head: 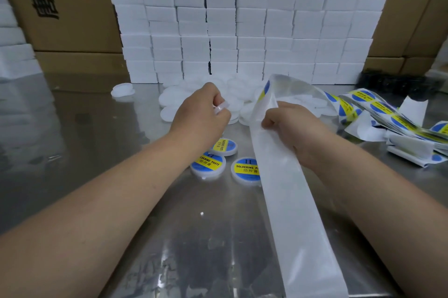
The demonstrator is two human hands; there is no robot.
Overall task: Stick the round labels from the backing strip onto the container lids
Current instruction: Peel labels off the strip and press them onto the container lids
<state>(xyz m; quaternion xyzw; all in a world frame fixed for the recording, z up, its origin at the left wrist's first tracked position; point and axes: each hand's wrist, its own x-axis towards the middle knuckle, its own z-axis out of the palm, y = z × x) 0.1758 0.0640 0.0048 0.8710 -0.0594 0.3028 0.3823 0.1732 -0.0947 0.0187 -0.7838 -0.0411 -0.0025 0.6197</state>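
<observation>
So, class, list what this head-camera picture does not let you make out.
Head view: the lid in the left hand, mostly hidden by its fingers.
Head view: the print on the nearest labelled lid, cut off by the backing strip in the right hand.
Head view: the strip's free end, past the bottom edge.

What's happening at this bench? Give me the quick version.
A person is labelling lids by hand. The left hand grips a plain white lid, while the right hand pinches the backing strip where it folds, a blue-and-yellow label just above it. Three labelled lids lie on the metal table under the hands. A pile of plain lids waits behind them, and more label strip trails off to the right.
</observation>
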